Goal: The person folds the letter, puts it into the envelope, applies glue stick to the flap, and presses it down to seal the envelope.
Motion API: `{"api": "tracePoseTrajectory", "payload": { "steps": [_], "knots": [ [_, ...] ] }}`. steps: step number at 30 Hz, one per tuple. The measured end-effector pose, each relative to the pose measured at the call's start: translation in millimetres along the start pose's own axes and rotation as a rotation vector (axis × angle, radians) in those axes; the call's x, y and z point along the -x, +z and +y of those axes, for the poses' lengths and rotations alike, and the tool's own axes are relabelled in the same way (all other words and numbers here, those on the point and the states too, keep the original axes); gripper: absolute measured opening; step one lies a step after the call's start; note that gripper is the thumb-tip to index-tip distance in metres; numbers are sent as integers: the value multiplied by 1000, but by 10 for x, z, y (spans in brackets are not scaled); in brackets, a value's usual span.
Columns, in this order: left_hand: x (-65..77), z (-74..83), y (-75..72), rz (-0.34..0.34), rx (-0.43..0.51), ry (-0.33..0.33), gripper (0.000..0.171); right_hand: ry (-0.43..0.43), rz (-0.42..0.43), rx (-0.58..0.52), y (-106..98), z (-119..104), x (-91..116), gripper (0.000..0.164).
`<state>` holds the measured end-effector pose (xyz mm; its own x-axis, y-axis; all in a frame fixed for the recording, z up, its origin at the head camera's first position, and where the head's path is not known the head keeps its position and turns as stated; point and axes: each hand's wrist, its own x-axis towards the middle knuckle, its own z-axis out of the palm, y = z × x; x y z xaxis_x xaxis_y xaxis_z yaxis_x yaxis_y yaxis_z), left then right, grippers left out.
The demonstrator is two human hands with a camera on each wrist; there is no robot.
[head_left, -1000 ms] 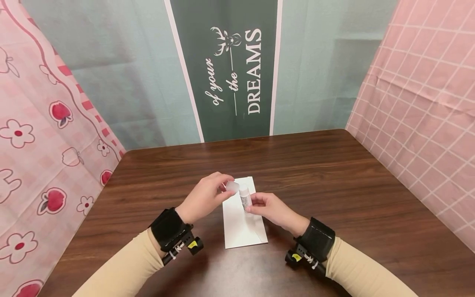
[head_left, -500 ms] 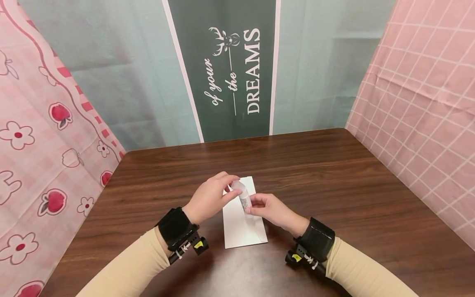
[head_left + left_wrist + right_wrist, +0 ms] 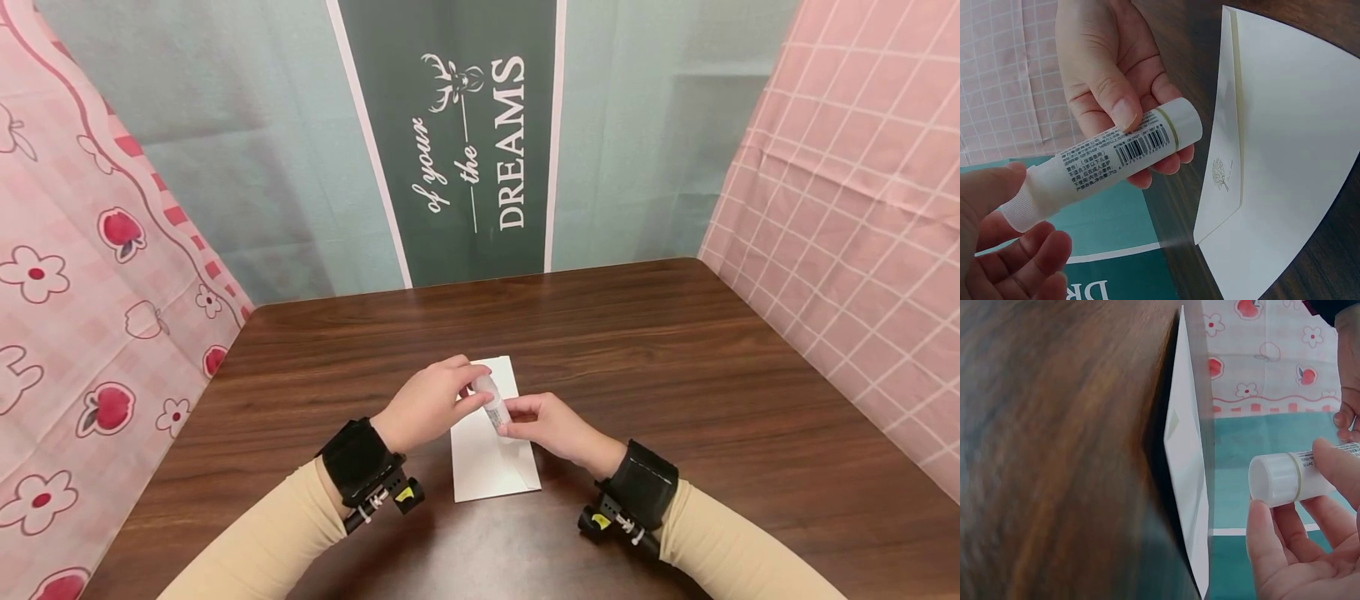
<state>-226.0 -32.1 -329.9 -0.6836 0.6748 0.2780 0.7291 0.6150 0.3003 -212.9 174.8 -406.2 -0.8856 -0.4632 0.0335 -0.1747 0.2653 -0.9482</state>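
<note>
A white glue stick [image 3: 1138, 150] with a printed label and barcode is held tilted above a white envelope [image 3: 487, 467]. My right hand [image 3: 555, 427] grips its body near the base, thumb on one side and fingers on the other. My left hand [image 3: 429, 403] pinches the translucent ribbed cap [image 3: 1030, 197], which sits over the far end of the stick. Whether the cap is fully seated I cannot tell. The envelope lies on the table, its flap [image 3: 1222, 156] bearing a small tree-like print.
The dark wood table [image 3: 337, 350] spreads around the envelope. A green curtain [image 3: 630, 167] hangs behind it, with pink cloths [image 3: 862, 208] at both sides. Each wrist wears a black strap [image 3: 641, 483] with a small camera mount.
My left hand has moved right with the cap, from just beside the glue stick onto its end. The right hand keeps its grip, the stick tilting slightly more to the left.
</note>
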Motion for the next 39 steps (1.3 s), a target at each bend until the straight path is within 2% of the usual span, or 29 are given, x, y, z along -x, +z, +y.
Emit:
{"api": "tracePoseTrajectory", "payload": {
  "steps": [7,14,16,20,23,26,30,34,39],
  "knots": [
    [2,1,57,24,42,23,22,-14,31,31,-2,-27,-5,34],
    [9,-11,93,55,33,59,15,-37,37,71,-18,-58,-24,34],
    [17,-20,88,54,48,44,15,-41,35,75,-14,-66,-37,33],
    [76,-66,115,45,135,-14,21,-50,4,53,35,-51,-48,32],
    [192,-144,135,86,144,-45,27,-57,-54,18,83,-3,-56,38],
    [358,-298,86,145,60,-93,31,-50,-130,41,101,45,-61,43],
    [611,-579,-49,196,-43,-196,32,-32,-191,96,83,82,-34,42],
    [845,-788,-163,210,-102,-270,36,-21,-211,77,84,77,-22,40],
    [1025,-904,-243,208,-135,-328,38,-13,-228,54,114,50,-31,41]
  ]
}}
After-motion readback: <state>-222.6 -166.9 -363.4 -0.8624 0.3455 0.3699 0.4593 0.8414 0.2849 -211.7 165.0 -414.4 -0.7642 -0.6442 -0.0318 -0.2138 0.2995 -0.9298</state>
